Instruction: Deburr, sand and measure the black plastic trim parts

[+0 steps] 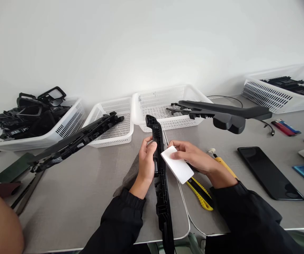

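A long black plastic part (161, 187) stands roughly upright in view, its ribbed side facing me and its lower end past the table's front edge. My left hand (146, 160) grips it near the upper end, thumb on its edge. Just right of the part, my right hand (194, 157) holds a white rectangular block (178, 165) between thumb and fingers, the block's left corner close to the part. Under and beside my right hand lie a yellow and black cutter (201, 194) and a yellow-handled tool (225, 167).
White baskets (109, 141) line the wall; long black parts (228, 109) rest across two of them. A dark phone (269, 173) and lighters (285, 127) lie right. Another person's arm (0, 218) is at left, near green sandpaper-like sheets (16, 168). A white cable runs over the front edge.
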Demonstrator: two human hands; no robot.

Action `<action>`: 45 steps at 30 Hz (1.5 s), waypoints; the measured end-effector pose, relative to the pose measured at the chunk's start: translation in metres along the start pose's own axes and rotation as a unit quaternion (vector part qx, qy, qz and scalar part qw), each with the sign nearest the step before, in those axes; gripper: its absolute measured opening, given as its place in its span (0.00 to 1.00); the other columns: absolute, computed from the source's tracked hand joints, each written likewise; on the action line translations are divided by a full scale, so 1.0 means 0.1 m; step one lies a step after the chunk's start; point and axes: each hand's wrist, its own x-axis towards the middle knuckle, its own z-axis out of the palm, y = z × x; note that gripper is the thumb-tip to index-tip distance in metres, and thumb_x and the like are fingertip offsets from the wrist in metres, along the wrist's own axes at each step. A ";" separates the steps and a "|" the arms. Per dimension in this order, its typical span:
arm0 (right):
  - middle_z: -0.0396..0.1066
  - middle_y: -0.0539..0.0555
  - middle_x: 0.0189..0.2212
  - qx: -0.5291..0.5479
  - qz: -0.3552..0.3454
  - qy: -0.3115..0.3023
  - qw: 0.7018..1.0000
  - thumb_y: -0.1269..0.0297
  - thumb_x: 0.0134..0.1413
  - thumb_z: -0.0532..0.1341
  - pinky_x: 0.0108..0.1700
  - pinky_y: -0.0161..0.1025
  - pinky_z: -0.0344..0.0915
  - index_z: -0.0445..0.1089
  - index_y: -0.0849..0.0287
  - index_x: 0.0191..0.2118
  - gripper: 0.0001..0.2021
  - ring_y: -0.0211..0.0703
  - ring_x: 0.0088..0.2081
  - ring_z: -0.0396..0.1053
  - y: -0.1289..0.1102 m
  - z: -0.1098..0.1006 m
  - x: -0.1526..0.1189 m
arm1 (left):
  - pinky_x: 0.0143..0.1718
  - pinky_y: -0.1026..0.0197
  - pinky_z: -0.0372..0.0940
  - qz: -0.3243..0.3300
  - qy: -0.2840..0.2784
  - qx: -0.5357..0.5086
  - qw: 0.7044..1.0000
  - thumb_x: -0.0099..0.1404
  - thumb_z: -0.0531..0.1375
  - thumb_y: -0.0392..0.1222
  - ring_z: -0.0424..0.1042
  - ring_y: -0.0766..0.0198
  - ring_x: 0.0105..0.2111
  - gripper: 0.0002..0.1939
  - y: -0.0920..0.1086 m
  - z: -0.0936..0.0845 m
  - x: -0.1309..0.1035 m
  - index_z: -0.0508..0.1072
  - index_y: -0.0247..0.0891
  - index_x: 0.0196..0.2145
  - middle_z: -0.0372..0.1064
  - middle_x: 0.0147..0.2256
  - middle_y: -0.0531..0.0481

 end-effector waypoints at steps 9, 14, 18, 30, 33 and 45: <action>0.70 0.47 0.26 0.040 -0.049 0.113 0.992 0.48 0.47 0.76 0.23 0.34 0.56 0.72 0.56 0.38 0.21 0.36 0.23 0.63 0.04 0.07 0.06 | 0.42 0.58 0.67 -0.018 -0.024 -0.002 1.000 0.66 0.66 0.53 0.76 0.56 0.39 0.18 0.01 0.01 -0.03 0.76 0.40 0.47 0.80 0.38 0.49; 0.70 0.48 0.23 -0.036 0.024 0.012 0.999 0.47 0.49 0.75 0.22 0.34 0.53 0.75 0.58 0.35 0.19 0.36 0.22 0.63 0.02 0.03 0.02 | 0.43 0.57 0.66 -0.009 -0.019 0.002 1.000 0.67 0.65 0.52 0.76 0.56 0.39 0.17 0.01 0.00 -0.02 0.76 0.40 0.48 0.80 0.39 0.49; 0.71 0.48 0.25 -0.012 0.000 0.054 0.998 0.46 0.48 0.75 0.23 0.34 0.55 0.74 0.57 0.37 0.21 0.36 0.22 0.64 0.02 0.02 0.02 | 0.45 0.56 0.68 -0.012 -0.023 -0.014 1.000 0.67 0.65 0.52 0.77 0.54 0.42 0.19 0.00 0.00 -0.01 0.76 0.40 0.50 0.80 0.41 0.48; 0.71 0.47 0.25 0.033 -0.042 0.130 0.990 0.47 0.51 0.75 0.22 0.32 0.58 0.72 0.55 0.37 0.20 0.36 0.22 0.65 0.02 -0.01 0.02 | 0.55 0.53 0.69 -0.014 -0.048 -0.032 0.998 0.70 0.64 0.51 0.77 0.51 0.53 0.19 -0.04 -0.01 -0.01 0.76 0.43 0.56 0.80 0.51 0.45; 0.72 0.48 0.26 0.060 -0.066 0.183 0.979 0.45 0.51 0.75 0.22 0.33 0.60 0.71 0.55 0.38 0.21 0.38 0.23 0.66 0.05 0.00 0.07 | 0.52 0.54 0.70 -0.030 -0.068 -0.050 0.996 0.69 0.66 0.51 0.79 0.52 0.48 0.17 -0.06 0.01 -0.02 0.76 0.42 0.52 0.81 0.46 0.46; 0.71 0.49 0.26 0.019 -0.031 0.106 0.994 0.46 0.50 0.74 0.26 0.36 0.61 0.73 0.59 0.36 0.21 0.38 0.25 0.67 0.12 0.01 0.09 | 0.43 0.59 0.69 -0.025 -0.040 -0.027 0.999 0.65 0.67 0.49 0.77 0.57 0.40 0.12 -0.09 0.00 0.01 0.77 0.40 0.42 0.79 0.38 0.49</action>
